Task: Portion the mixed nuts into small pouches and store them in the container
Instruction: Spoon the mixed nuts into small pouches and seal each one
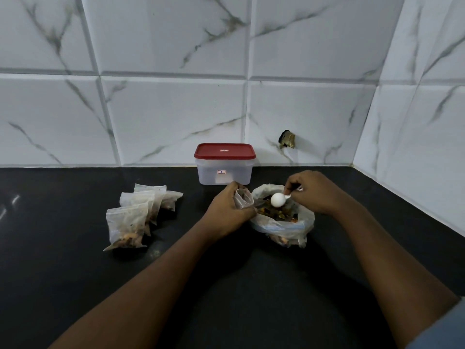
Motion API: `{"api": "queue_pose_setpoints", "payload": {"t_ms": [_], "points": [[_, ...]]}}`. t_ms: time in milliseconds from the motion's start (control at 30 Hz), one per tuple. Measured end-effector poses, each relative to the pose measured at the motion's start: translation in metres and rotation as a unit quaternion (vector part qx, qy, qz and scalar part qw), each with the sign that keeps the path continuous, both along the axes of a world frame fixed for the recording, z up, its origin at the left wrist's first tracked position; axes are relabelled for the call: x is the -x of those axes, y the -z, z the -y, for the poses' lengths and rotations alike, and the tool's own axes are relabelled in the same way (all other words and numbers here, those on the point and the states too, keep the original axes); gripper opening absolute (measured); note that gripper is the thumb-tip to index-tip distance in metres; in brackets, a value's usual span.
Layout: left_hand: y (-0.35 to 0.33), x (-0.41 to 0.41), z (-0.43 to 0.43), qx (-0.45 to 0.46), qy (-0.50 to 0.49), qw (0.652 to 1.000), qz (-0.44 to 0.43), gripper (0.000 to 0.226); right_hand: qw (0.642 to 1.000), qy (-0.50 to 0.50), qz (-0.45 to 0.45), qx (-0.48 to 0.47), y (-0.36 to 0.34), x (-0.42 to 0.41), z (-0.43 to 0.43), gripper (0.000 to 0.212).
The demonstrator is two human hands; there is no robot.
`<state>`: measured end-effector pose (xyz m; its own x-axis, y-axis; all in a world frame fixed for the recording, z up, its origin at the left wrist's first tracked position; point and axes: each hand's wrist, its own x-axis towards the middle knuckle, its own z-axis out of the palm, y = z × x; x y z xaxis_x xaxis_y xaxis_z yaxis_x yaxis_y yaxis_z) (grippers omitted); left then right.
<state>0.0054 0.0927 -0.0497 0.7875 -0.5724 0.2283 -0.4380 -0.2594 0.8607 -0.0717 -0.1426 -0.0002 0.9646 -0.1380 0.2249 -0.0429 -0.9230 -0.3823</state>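
A large clear plastic bag of mixed nuts [284,222] lies open on the black counter. My left hand [226,210] grips a small clear pouch [242,199] with its mouth open, right beside the bag's left rim. My right hand [310,191] pinches the handle of a white spoon [278,199], whose bowl hangs over the nuts with its rounded back toward me. Several filled pouches [137,215] lie in a pile to the left. The translucent container [224,164] with its red lid on stands behind, against the wall.
The black counter [75,273] meets a white marble-tile wall at the back and on the right. A dark broken hole [286,140] shows in the wall right of the container.
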Motion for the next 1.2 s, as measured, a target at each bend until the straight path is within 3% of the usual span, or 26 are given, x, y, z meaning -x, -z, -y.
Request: {"api": "queue_pose_setpoints", "payload": {"t_ms": [100, 233, 333, 467, 600, 900, 1200], "points": [[0.0, -0.001, 0.0, -0.001, 0.0, 1.0, -0.002, 0.046, 0.999, 0.021, 0.03, 0.005, -0.002, 0.002, 0.004, 0.019], [0.0, -0.002, 0.001, -0.007, 0.002, 1.0, -0.002, 0.045, 1.0, 0.022, -0.004, 0.019, 0.003, 0.0, 0.002, 0.013], [0.0, -0.002, 0.0, -0.009, 0.0, 1.0, -0.003, 0.046, 1.0, -0.002, 0.004, -0.022, 0.001, 0.0, -0.004, 0.01], [0.002, -0.003, 0.001, -0.007, -0.001, 1.0, -0.001, 0.046, 0.998, -0.005, 0.046, -0.04, 0.004, -0.002, -0.01, 0.014], [0.002, -0.003, 0.001, -0.007, 0.0, 1.0, 0.003, 0.046, 0.999, -0.033, -0.014, -0.021, 0.007, -0.003, -0.012, 0.014], [0.001, -0.003, 0.0, -0.01, 0.003, 1.0, -0.001, 0.046, 1.0, 0.01, 0.009, -0.004, 0.002, 0.001, -0.004, 0.011], [0.001, -0.002, 0.0, -0.002, 0.003, 1.0, 0.001, 0.043, 0.998, -0.059, -0.006, -0.038, 0.008, -0.003, -0.021, 0.018]]}}
